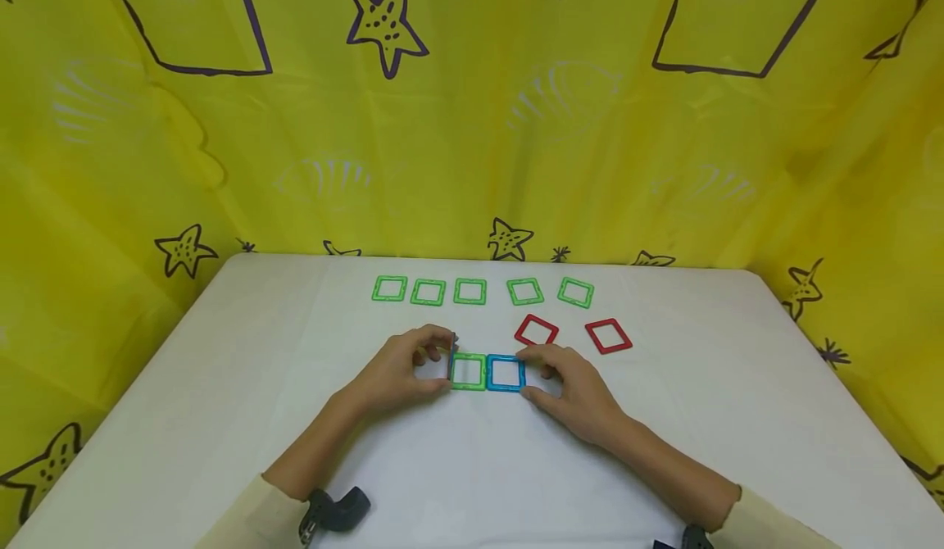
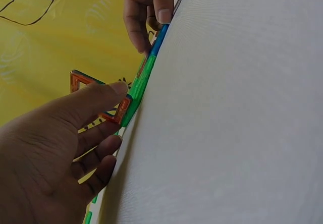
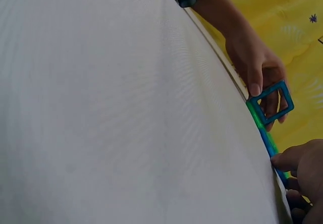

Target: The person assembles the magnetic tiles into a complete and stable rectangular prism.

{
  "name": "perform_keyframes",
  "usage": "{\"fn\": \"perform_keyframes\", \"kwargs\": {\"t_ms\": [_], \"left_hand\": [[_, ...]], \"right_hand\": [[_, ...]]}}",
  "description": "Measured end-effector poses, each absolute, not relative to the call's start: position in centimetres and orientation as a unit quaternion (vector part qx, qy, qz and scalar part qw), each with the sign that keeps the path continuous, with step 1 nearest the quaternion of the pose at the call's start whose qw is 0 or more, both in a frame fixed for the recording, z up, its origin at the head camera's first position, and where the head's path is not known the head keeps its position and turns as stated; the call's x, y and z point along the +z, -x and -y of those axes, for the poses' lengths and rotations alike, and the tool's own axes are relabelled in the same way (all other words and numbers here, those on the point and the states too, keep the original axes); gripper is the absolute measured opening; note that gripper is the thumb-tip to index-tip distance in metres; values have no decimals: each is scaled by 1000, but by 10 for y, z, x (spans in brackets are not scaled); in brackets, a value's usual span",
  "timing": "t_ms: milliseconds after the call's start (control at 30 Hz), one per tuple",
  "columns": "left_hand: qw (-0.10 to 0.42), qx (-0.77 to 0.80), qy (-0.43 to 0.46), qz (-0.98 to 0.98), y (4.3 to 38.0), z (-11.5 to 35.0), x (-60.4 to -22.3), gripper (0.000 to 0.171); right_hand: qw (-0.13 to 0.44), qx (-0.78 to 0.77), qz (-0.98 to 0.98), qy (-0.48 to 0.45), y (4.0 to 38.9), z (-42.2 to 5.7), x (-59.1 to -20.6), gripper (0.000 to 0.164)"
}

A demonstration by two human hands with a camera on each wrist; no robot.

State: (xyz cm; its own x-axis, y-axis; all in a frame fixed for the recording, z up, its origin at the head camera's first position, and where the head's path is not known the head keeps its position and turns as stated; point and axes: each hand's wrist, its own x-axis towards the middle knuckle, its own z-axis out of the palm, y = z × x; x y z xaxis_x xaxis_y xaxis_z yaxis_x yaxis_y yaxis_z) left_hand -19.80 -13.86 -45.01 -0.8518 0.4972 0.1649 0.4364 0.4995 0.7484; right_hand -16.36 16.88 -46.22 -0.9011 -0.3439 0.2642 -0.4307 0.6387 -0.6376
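Observation:
My left hand (image 1: 394, 375) pinches an upright square magnetic tile frame (image 2: 75, 80) between thumb and fingers. Its side looks orange-red in the left wrist view and blue in the right wrist view; whether it is one tile or two together, I cannot tell. It stands at the left edge of a flat green tile (image 1: 468, 387). Against the green tile's right edge lies a flat blue tile (image 1: 506, 388). My right hand (image 1: 578, 389) holds the blue tile by its right-hand corners, thumb at the near one and a finger at the far one.
Several green square tiles (image 1: 470, 302) lie in a row toward the back of the white table (image 1: 472, 475). Two red tiles, one on the left (image 1: 522, 324) and one on the right (image 1: 609, 351), sit behind my right hand. A yellow patterned curtain (image 1: 457, 123) hangs behind the table.

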Motion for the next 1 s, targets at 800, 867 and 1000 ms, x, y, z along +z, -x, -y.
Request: {"fn": "perform_keyframes", "kwargs": {"t_ms": [800, 867, 1000], "left_hand": [[41, 424, -264, -865, 198, 139, -452, 57], [41, 423, -265, -865, 198, 140, -452, 58], [42, 423, -264, -866, 198, 140, -452, 58]], "right_hand": [[51, 384, 912, -134, 172, -182, -448, 42], [59, 373, 919, -116, 176, -187, -447, 41], [70, 349, 930, -94, 185, -195, -445, 42]]}}
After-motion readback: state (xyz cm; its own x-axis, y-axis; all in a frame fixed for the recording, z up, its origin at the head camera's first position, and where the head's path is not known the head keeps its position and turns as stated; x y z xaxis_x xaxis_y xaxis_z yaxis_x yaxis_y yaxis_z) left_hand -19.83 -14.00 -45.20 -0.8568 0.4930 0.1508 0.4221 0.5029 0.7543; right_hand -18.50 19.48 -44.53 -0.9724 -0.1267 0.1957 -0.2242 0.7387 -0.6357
